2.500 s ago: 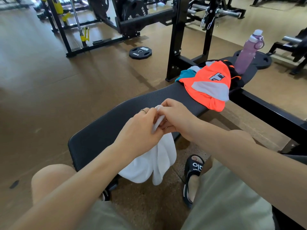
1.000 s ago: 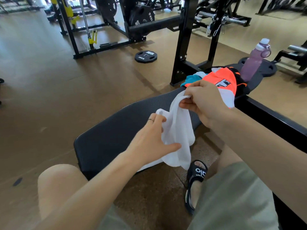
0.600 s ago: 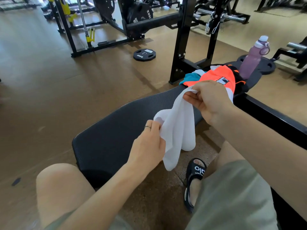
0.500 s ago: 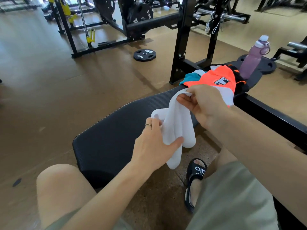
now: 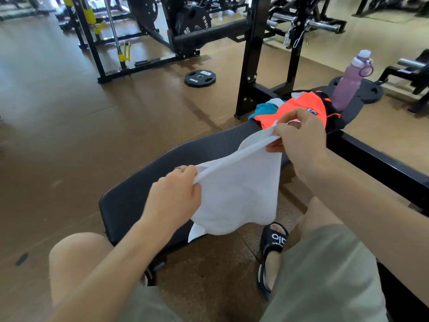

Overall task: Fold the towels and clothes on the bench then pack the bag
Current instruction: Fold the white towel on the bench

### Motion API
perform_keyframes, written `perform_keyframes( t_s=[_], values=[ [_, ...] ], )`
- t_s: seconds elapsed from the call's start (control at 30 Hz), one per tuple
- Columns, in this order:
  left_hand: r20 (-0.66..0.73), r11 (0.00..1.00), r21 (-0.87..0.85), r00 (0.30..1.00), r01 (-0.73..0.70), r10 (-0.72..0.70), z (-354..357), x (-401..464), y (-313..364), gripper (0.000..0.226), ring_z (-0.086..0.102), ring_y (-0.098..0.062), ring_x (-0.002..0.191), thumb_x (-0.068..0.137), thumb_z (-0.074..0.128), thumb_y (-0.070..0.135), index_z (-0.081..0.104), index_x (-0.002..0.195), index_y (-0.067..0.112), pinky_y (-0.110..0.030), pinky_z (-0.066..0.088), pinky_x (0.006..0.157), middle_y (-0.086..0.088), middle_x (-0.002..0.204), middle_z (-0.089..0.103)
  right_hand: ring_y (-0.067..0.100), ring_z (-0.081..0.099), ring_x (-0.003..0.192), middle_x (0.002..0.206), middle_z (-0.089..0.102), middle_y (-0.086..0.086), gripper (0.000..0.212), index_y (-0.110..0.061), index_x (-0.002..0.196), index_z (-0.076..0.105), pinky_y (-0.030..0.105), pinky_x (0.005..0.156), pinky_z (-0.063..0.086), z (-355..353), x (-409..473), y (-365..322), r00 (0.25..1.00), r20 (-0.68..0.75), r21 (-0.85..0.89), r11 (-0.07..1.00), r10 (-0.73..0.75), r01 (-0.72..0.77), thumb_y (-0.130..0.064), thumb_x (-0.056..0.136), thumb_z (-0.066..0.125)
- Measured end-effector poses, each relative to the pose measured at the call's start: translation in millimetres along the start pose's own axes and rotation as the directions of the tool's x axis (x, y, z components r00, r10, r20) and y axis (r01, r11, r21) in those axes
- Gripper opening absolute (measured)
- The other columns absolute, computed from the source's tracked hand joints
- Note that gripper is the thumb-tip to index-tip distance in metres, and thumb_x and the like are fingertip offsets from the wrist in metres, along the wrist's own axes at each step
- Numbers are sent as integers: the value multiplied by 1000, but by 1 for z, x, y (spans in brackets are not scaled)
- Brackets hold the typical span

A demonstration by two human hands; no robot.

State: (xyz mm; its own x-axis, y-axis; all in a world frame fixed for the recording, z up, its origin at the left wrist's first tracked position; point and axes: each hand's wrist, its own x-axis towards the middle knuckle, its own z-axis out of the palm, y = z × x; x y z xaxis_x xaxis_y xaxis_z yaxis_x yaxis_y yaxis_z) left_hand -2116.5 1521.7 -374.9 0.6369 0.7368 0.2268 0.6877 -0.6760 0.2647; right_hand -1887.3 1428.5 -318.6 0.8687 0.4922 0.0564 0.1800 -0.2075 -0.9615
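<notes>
At centre frame we hold the white towel [image 5: 236, 191] stretched above the worktop [image 5: 148, 187]: our left hand [image 5: 173, 196] pinches one end of its top edge, our right hand [image 5: 299, 138] the other, and the body sags loose beneath. If either pinch slips, we judge the hanging cloth would slide past the worktop's near edge to the floor (it overhangs already). At upper right, a clothes pile [image 5: 299, 108] waits unfolded beside a purple bottle [image 5: 348, 87], contents hidden. No bag shows.
</notes>
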Motion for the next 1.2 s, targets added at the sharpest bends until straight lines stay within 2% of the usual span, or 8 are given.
perform_keyframes(
  t_s=[0.1,0.23,0.33,0.43,0.57,0.87,1.0,1.2],
  values=[
    [-19,986,-128,994,-107,106,-17,1,-21,13,52,-18,67,86,53,7,55,85,20,-36,44,60,9,76,52,16,69,53,78,69,10,9,-11,94,63,29,57,62,-12,11,18,1000,4,-165,986,-29,29,-3,94,57],
    [-44,923,-297,969,-243,241,-41,5,-20,22,48,-13,68,84,53,-3,58,81,19,-20,38,60,12,66,47,20,68,58,79,67,16,5,-10,96,61,32,55,59,-15,16,40,961,270,-402,914,61,55,-7,94,57],
    [-2,892,-407,977,-194,212,-49,7,-10,24,46,-12,65,82,50,-4,61,81,18,-16,37,60,5,66,50,23,60,82,97,59,7,30,-15,119,56,29,62,45,-13,8,48,885,465,-668,664,19,336,-14,91,63],
    [45,872,-458,976,-171,215,-53,10,-5,26,43,-10,60,80,47,-7,57,74,15,-16,35,56,2,67,49,13,59,106,112,58,-2,39,-28,122,58,36,87,49,-1,-23,34,782,605,-433,760,-153,484,-18,85,68],
    [99,853,-504,972,-137,214,-54,16,0,31,34,-10,56,79,42,-11,47,66,16,-21,30,51,7,57,39,3,58,118,114,64,-18,28,-33,110,63,30,99,48,20,-86,7,621,737,10,924,-266,383,-25,85,72],
    [82,853,-475,954,-216,288,-60,12,-3,23,36,-13,58,83,38,4,38,62,14,-18,28,53,10,55,43,8,65,101,98,68,-13,11,-22,103,67,27,92,54,45,-107,19,705,627,79,927,-332,367,-15,100,59],
    [80,889,-331,929,-317,361,-62,12,-9,26,35,-19,60,87,38,17,29,63,17,-26,28,54,4,55,32,12,56,77,83,60,-4,14,-22,91,57,28,66,46,43,-107,16,724,621,86,945,-299,317,-13,101,53],
    [149,878,-398,926,-265,347,-68,11,-5,39,33,-14,58,94,47,18,28,61,22,-25,27,53,7,55,31,13,58,81,90,59,-8,13,-28,103,53,36,74,51,40,-95,15,711,640,85,947,-290,310,-15,103,49]
  ],
)
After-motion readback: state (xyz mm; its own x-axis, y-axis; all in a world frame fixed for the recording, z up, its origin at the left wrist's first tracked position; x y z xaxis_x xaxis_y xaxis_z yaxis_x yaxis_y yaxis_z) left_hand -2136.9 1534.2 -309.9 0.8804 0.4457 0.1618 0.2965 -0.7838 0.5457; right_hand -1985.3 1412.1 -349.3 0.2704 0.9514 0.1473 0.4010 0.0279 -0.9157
